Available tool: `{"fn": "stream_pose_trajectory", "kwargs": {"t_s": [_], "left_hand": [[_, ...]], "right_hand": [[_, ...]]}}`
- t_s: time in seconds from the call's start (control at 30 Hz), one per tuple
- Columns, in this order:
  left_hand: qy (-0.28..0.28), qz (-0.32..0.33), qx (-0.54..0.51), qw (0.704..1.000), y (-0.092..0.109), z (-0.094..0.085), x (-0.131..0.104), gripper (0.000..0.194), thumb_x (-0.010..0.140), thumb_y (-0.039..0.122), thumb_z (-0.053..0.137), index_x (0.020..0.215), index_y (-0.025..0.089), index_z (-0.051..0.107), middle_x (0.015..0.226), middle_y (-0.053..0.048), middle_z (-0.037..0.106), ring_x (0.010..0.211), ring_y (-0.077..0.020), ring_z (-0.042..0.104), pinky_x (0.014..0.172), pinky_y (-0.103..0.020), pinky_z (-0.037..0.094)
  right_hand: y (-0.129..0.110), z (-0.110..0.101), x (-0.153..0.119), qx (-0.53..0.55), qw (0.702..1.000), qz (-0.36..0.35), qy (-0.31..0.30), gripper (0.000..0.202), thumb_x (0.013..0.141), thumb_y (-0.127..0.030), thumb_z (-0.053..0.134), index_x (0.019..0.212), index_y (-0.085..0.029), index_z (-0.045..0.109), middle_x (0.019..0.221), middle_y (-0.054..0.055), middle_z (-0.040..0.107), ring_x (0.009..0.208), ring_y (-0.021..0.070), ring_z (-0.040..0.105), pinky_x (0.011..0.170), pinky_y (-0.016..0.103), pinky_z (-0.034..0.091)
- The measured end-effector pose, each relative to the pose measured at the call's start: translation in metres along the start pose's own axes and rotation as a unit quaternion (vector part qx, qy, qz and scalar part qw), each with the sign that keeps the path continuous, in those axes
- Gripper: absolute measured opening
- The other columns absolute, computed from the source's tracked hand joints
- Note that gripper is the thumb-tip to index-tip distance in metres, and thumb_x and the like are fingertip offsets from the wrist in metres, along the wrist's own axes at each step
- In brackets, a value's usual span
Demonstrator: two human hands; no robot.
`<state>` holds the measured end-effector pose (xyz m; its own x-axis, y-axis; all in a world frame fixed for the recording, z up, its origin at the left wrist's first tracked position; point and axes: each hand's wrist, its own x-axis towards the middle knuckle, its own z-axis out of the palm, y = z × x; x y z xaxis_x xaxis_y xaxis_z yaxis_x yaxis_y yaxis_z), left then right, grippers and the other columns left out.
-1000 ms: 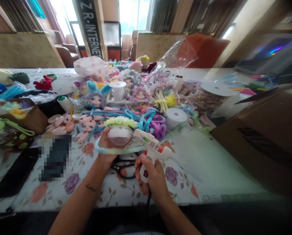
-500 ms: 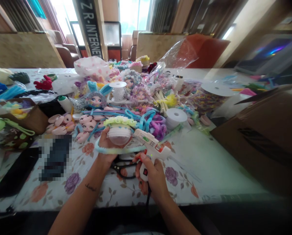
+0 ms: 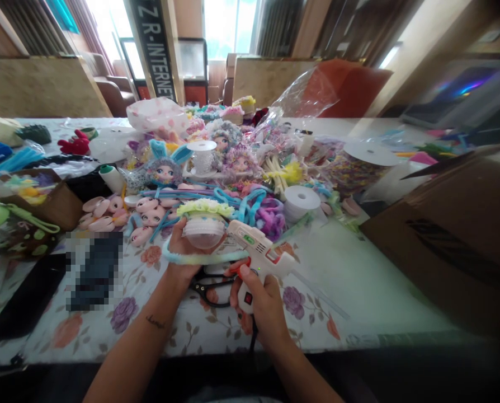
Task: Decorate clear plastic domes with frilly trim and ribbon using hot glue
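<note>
My left hand (image 3: 178, 242) is closed around a clear plastic dome (image 3: 203, 238) wrapped with white ribbed trim and topped with a frilly yellow-green edge. From it a fuzzy pastel pipe-cleaner strip (image 3: 208, 258) curves out below and to the right. In my right hand (image 3: 262, 296) is a white hot glue gun (image 3: 254, 246), my fingers wrapped round its handle near the red trigger. Its nozzle points left, close to the dome's right side; whether they touch I cannot tell. Black-handled scissors (image 3: 210, 288) lie on the table between my hands, partly covered.
Doll faces (image 3: 149, 217), blue and purple fuzzy stems (image 3: 254, 204) and white spools (image 3: 302, 202) crowd the table beyond my hands. A cardboard box (image 3: 451, 224) stands at the right. Dark flat items lie at the left on the floral tablecloth (image 3: 149, 291).
The glue gun has shifted very slightly left and tilted a little in my right hand. My left hand and the dome stay practically still.
</note>
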<state>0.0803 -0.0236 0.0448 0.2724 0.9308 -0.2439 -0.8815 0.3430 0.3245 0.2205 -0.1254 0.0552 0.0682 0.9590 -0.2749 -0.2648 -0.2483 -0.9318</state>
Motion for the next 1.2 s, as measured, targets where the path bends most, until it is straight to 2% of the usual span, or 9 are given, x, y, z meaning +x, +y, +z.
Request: {"fn": "stream_pose_trajectory", "kwargs": {"t_s": [0.2, 0.5, 0.7, 0.97, 1.2], "left_hand": [[0.033, 0.001, -0.002, 0.999, -0.002, 0.002, 0.000, 0.044, 0.094, 0.042, 0.042, 0.127, 0.020, 0.061, 0.093, -0.006, 0.077, 0.088, -0.0246, 0.072, 0.099, -0.048, 0.050], [0.030, 0.003, -0.008, 1.000, -0.001, 0.005, -0.002, 0.044, 0.094, 0.041, 0.041, 0.128, 0.020, 0.060, 0.095, -0.007, 0.077, 0.088, -0.0243, 0.072, 0.100, -0.048, 0.049], [0.036, 0.014, -0.012, 0.999, -0.001, 0.004, -0.003, 0.044, 0.095, 0.041, 0.042, 0.133, 0.023, 0.057, 0.103, -0.006, 0.076, 0.099, -0.0252, 0.070, 0.103, -0.049, 0.047], [0.026, 0.003, -0.012, 1.000, 0.000, 0.007, -0.005, 0.047, 0.094, 0.044, 0.041, 0.132, 0.021, 0.057, 0.105, -0.009, 0.075, 0.111, -0.0290, 0.066, 0.104, -0.053, 0.045], [-0.009, 0.002, 0.001, 1.000, 0.000, 0.000, -0.003, 0.047, 0.091, 0.044, 0.046, 0.132, 0.021, 0.058, 0.112, -0.010, 0.074, 0.115, -0.0303, 0.064, 0.105, -0.055, 0.044]], "right_hand": [[-0.003, 0.003, 0.000, -0.004, 1.000, 0.008, -0.015, 0.043, 0.085, -0.055, 0.056, 0.076, -0.015, 0.067, 0.043, -0.002, 0.056, 0.027, 0.0054, 0.036, 0.027, 0.016, 0.024], [0.006, 0.001, 0.006, -0.009, 1.000, -0.007, -0.010, 0.046, 0.082, -0.060, 0.054, 0.066, -0.017, 0.060, 0.038, -0.002, 0.054, 0.026, 0.0059, 0.035, 0.027, 0.017, 0.025], [0.002, 0.000, 0.000, -0.017, 1.000, 0.004, 0.007, 0.046, 0.084, -0.058, 0.053, 0.066, -0.017, 0.059, 0.041, -0.001, 0.055, 0.027, 0.0070, 0.038, 0.027, 0.017, 0.023], [0.006, -0.002, 0.003, -0.023, 0.999, 0.018, 0.019, 0.046, 0.085, -0.058, 0.053, 0.065, -0.017, 0.058, 0.041, -0.001, 0.055, 0.028, 0.0079, 0.039, 0.026, 0.017, 0.023], [0.008, -0.003, 0.008, -0.013, 0.999, 0.024, 0.027, 0.044, 0.080, -0.059, 0.057, 0.079, -0.015, 0.065, 0.042, -0.001, 0.056, 0.028, 0.0098, 0.039, 0.024, 0.019, 0.024]]}}
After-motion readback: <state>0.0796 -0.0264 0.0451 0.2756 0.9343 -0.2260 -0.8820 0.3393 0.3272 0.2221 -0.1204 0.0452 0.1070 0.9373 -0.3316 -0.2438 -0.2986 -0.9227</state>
